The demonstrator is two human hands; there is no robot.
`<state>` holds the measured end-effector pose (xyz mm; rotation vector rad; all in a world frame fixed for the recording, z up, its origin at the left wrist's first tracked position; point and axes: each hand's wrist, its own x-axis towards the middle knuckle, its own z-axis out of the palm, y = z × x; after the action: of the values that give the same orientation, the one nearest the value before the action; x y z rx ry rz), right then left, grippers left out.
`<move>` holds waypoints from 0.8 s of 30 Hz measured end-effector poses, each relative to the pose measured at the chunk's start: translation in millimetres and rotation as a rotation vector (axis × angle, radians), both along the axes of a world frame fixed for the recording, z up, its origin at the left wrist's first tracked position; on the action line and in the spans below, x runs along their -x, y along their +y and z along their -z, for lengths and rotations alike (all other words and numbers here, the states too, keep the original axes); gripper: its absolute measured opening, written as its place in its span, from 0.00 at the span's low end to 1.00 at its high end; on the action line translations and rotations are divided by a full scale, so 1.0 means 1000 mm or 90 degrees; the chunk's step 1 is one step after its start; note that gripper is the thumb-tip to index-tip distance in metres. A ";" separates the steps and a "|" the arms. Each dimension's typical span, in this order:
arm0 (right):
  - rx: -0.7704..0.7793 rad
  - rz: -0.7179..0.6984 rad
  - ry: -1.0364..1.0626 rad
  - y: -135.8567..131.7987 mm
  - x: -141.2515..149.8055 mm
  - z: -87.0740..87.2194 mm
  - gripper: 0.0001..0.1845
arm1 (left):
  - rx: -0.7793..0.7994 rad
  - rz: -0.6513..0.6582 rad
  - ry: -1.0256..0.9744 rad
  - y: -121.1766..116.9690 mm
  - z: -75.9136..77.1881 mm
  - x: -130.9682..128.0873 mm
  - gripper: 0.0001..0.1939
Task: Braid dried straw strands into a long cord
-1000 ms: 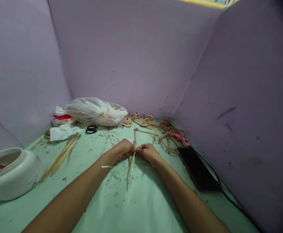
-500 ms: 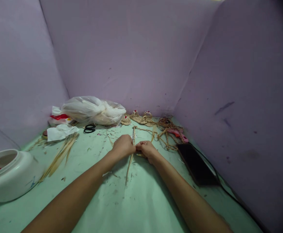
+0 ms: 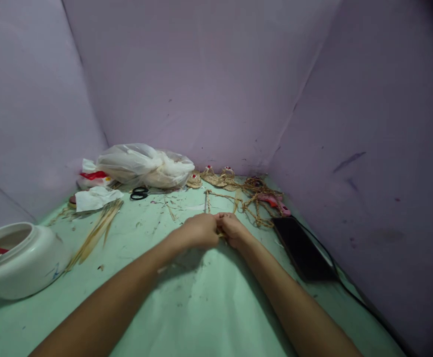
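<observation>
A thin straw braid [image 3: 208,202] runs down the middle of the table toward me, and its near end disappears between my hands. My left hand [image 3: 200,231], slightly blurred, is closed with its back toward me, so its fingertips are hidden. Right against it, my right hand [image 3: 233,229] pinches the strands, fingers bent and pressed together. A short bit of pale straw strand [image 3: 222,235] shows under the right fingers. From the braid's far end a braided cord leads right into a tangled heap of braided cord [image 3: 256,206].
A knotted plastic bag [image 3: 145,166], black-handled scissors [image 3: 139,193] and small woven straw slippers [image 3: 209,176] lie along the back wall. At left are loose straw strips [image 3: 97,233], white tissue [image 3: 97,198] and a white pot [image 3: 27,263]. A black phone [image 3: 303,250] with a cable lies right.
My left hand has shifted right, up against my right hand. The loose strand ends that hung toward me are now hidden or gathered at the hands. The camera view tilted slightly.
</observation>
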<state>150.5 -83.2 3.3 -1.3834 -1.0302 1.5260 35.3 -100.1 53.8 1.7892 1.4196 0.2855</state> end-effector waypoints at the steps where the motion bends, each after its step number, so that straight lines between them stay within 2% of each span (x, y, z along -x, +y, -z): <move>1: 0.002 -0.007 0.003 0.000 -0.002 0.000 0.04 | 0.022 0.016 0.036 0.007 -0.005 0.008 0.02; 2: 0.004 -0.015 0.006 0.001 -0.003 0.000 0.04 | 0.018 -0.023 0.028 0.014 -0.009 0.016 0.03; 4: 0.007 -0.027 0.010 0.001 -0.006 -0.001 0.04 | -0.019 -0.178 -0.068 0.026 -0.014 0.027 0.06; 6: 0.007 -0.035 0.012 0.002 -0.007 -0.002 0.05 | 0.041 -0.268 -0.183 0.032 -0.011 0.031 0.10; 8: 0.004 -0.039 0.015 0.001 -0.007 -0.002 0.05 | 0.174 -0.258 -0.266 0.034 -0.001 0.027 0.10; 10: -0.002 -0.048 0.020 0.001 -0.006 -0.001 0.04 | 0.292 -0.201 -0.312 0.035 0.012 0.019 0.07; 13: -0.024 -0.070 0.004 0.003 -0.006 0.001 0.03 | 0.369 -0.149 -0.339 0.037 0.026 0.012 0.07; 17: -0.118 -0.101 -0.146 0.007 -0.007 0.008 0.04 | 0.290 -0.161 -0.251 0.037 0.028 0.013 0.06; 20: -0.298 -0.114 -0.359 0.006 -0.008 0.013 0.03 | 0.194 -0.164 -0.133 0.035 0.025 0.014 0.09; 22: -0.406 -0.120 -0.501 0.002 -0.008 0.012 0.05 | 0.151 -0.179 -0.104 0.034 0.027 0.012 0.09; 24: -0.435 -0.124 -0.610 -0.003 -0.007 0.008 0.07 | 0.123 -0.193 -0.102 0.034 0.032 0.009 0.09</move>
<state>157.4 -86.4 -4.4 -1.5020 -2.0620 0.4279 26.5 -65.6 22.1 1.3649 1.5451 0.4246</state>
